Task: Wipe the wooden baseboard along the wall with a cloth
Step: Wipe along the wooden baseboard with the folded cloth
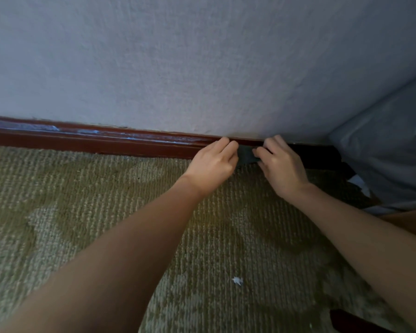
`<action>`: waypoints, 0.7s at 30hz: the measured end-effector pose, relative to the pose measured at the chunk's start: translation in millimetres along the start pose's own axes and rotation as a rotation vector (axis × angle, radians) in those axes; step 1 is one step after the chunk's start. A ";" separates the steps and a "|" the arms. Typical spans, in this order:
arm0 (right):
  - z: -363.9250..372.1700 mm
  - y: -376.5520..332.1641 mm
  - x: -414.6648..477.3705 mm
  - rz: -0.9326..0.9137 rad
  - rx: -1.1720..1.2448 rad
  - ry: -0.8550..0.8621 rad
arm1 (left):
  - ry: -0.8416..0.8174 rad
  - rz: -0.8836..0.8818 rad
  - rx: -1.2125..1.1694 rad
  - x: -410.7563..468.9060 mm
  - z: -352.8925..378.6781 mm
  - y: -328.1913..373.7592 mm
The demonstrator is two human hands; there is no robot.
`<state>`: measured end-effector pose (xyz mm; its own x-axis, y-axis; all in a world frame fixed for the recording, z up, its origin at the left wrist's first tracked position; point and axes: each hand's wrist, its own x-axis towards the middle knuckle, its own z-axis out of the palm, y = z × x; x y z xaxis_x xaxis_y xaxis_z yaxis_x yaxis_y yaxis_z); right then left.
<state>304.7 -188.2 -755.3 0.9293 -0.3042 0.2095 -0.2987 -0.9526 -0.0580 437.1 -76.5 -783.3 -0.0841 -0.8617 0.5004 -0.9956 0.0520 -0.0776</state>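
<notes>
A pale textured wall [202,56] is filling the upper frame, while a ribbed olive carpet [82,200] is stretching across the floor, a small white scrap [237,281] lying on it. At right, grey fabric [394,140] is draping down to the carpet, with white paper bits [357,182] showing at its foot.

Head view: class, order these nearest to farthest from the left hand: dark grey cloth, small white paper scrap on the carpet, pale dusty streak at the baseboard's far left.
1. Dark grey cloth, held in the left hand itself.
2. Small white paper scrap, on carpet nearer the camera.
3. Pale dusty streak, far left on baseboard.
</notes>
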 end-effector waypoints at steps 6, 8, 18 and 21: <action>2.7 16.3 -8.2 -0.012 -0.025 0.030 | -0.077 0.012 -0.038 7.3 10.3 12.2; 2.1 21.7 -9.0 -0.064 -0.035 0.032 | -0.082 -0.002 -0.047 11.0 12.6 15.7; 3.2 12.6 -13.9 0.094 -0.014 0.071 | -0.090 0.044 -0.034 12.5 -2.1 7.6; 3.0 2.6 -13.1 0.164 0.001 0.047 | -0.093 0.051 -0.026 12.4 -5.7 5.5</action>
<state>292.4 -186.6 -761.1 0.8569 -0.4549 0.2424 -0.4454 -0.8902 -0.0958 430.4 -84.1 -772.6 -0.1318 -0.9008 0.4138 -0.9909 0.1090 -0.0783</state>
